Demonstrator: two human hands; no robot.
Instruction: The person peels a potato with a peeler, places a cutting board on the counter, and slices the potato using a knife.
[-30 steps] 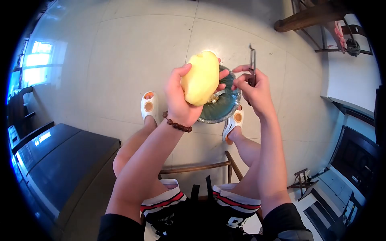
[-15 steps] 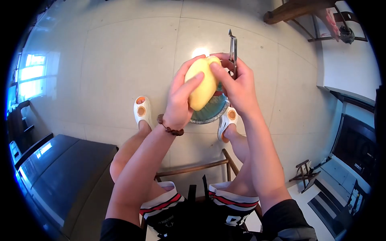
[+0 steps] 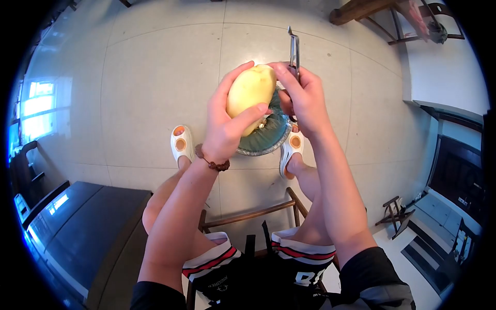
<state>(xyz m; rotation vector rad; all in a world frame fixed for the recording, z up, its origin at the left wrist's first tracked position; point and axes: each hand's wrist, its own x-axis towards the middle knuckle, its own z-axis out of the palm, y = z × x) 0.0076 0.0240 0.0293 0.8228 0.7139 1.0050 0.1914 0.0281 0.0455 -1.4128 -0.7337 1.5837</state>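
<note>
My left hand [image 3: 226,119] is wrapped round a large, pale yellow peeled potato [image 3: 251,89], with the thumb across its lower side. A metal peeler [image 3: 294,50] points up and away from my right hand [image 3: 306,101], its handle gripped in the fingers. The right thumb and fingertips are right at the potato's upper right edge. Below both hands stands a round bin [image 3: 263,143] lined with a teal bag, partly hidden by the potato and hands. Some small light-coloured scraps show inside it.
White clogs [image 3: 182,142] stand on the tiled floor [image 3: 155,77] to either side of the bin. A dark, glossy low table or bench [image 3: 93,222] lies at left. Wooden furniture legs [image 3: 361,11] show at upper right, a small wooden stand [image 3: 395,217] at lower right.
The potato has turned and moved slightly left in my left hand. My right thumb has slid from its face to its edge, and more of the bin shows.
</note>
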